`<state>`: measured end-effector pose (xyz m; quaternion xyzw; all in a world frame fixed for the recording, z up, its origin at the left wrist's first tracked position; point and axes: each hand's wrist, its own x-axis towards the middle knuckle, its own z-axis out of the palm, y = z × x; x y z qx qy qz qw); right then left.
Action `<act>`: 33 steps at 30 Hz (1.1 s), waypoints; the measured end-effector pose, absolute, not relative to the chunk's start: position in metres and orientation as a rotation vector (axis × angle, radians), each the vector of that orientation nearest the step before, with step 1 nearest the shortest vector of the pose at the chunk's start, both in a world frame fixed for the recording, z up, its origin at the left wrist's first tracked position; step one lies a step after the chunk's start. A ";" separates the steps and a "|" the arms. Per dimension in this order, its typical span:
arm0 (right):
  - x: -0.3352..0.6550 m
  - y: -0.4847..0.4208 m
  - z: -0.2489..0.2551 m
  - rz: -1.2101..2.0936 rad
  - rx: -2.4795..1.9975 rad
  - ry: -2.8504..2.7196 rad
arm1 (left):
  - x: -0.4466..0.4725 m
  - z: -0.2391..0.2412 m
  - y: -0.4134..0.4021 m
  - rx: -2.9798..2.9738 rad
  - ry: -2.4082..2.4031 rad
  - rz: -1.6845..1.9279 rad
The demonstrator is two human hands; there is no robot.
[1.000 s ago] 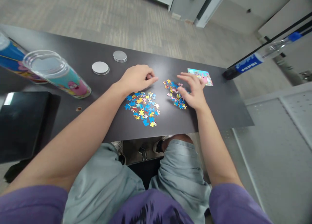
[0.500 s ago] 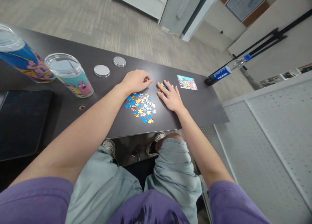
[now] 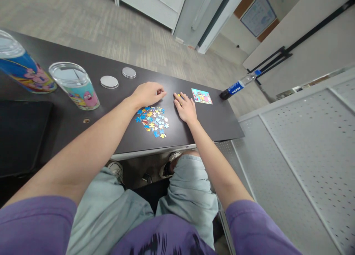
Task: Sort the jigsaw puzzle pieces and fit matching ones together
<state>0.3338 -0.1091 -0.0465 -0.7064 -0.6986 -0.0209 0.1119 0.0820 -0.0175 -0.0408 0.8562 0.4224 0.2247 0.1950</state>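
Note:
My right hand (image 3: 186, 108) lies palm down on the dark table, fingers stretched out over a small group of jigsaw puzzle pieces (image 3: 179, 95). Most of that group is hidden under the fingers. To its left, my left hand (image 3: 148, 93) rests with curled fingers just beyond a loose heap of jigsaw puzzle pieces (image 3: 152, 120); whatever is inside the curl, if anything, is hidden. Blue, yellow, white and red show among the heap. A colourful cartoon picture card (image 3: 202, 96) lies flat to the right of my right hand.
Two round whitish lids (image 3: 109, 81) lie beyond my left forearm. Farther left stand a clear-topped cartoon tumbler (image 3: 83, 96) and a taller one (image 3: 30, 73), near a black flat case (image 3: 22, 136). A Pepsi bottle (image 3: 235, 87) stands by the table's (image 3: 219, 125) right end.
The whole view has shifted, so most things appear farther left. My right hand's fingers have drawn a little closer together over the pieces. My left hand stays curled in about the same place.

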 end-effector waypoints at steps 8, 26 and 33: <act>0.319 -0.123 -0.036 -0.099 -1.988 -2.058 | 0.063 -0.041 -0.042 2.329 1.240 0.859; 0.303 -0.165 -0.034 0.149 -1.653 -2.174 | 0.052 -0.050 -0.194 2.657 1.229 0.314; 0.304 -0.160 -0.035 0.135 -1.629 -2.134 | 0.076 -0.042 -0.178 2.601 1.362 0.188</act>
